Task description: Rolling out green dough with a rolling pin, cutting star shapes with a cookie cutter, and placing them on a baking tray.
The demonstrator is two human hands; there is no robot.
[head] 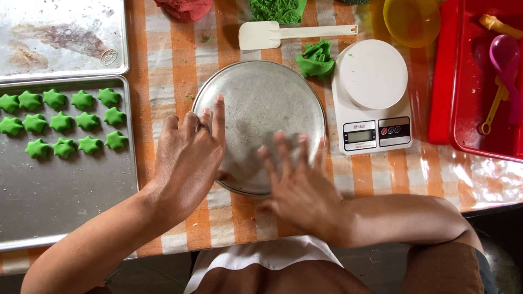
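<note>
Bare metal: round pan (256,98), shallow, scuffed, lying flat on the orange-and-white checked tablecloth (174,60) at the middle of the table, near edge.

Left hand (188,158): flat on the pan's left rim, fingers together and stretched out, nothing gripped.

Right hand (297,182): blurred, palm down over the pan's near right part, fingers spread open; holds nothing; whether it presses on the metal cannot be told.

Baking tray (60,201), left of the pan: grey, carrying three rows of green star-shaped dough pieces (61,121) in its far half.

Second tray (60,38), far left: stained.

White spatula (272,34): beyond the pan, handle pointing right.

Green dough lump (315,60): just beyond the pan's far right rim, beside the scale.

White kitchen scale (371,92): right of the pan, round platform, small display on its near side.

Yellow bowl (411,19): far right.

Red bin (479,81): right edge, holding a pink spoon (506,60) and a yellow utensil (493,109).
</note>
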